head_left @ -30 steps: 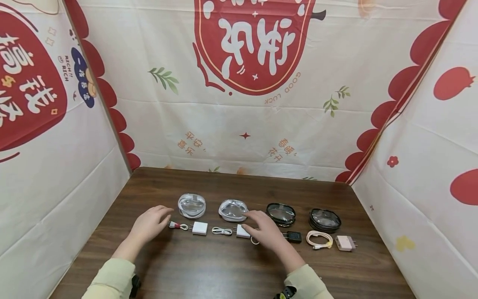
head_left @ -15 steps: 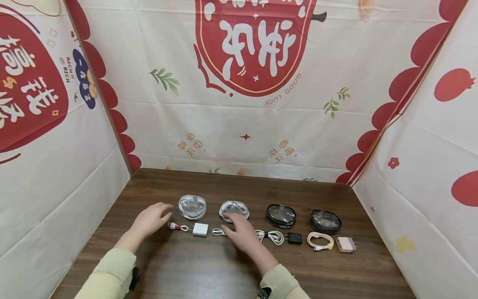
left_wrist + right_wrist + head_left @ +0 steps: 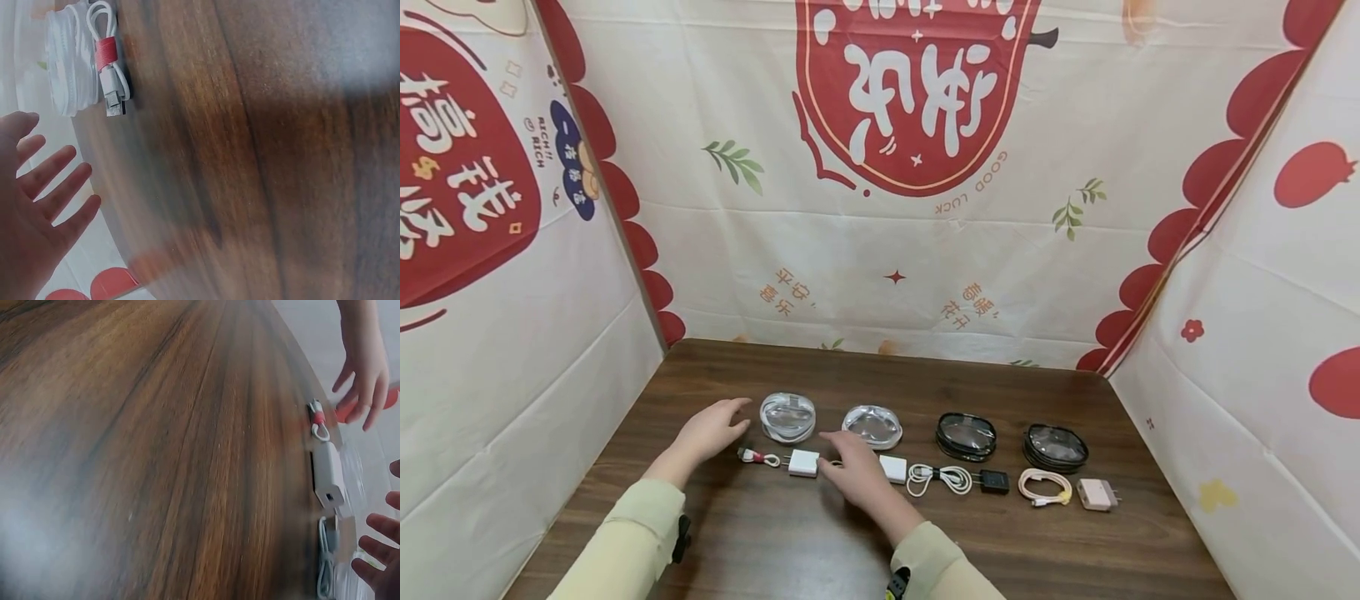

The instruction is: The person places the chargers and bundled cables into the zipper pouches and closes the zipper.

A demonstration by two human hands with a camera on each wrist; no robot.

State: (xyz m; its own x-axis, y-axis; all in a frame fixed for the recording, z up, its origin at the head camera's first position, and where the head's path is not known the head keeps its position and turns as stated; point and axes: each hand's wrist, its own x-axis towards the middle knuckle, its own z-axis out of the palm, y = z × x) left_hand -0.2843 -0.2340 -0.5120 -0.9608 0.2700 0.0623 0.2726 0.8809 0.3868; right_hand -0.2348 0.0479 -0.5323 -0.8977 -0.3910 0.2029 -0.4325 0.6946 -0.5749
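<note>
Between desk (image 3: 651, 400) edge and clear pouch (image 3: 787, 417), left grip (image 3: 707, 432) hangs loose, empty; right grip (image 3: 857, 471), likewise, mostly hides white cable (image 3: 323, 562).

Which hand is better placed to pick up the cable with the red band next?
Probably the left hand: it is clearly nearer the red-banded cable and holds nothing. The right hand is farther off, beyond the leftmost white charger.
</note>
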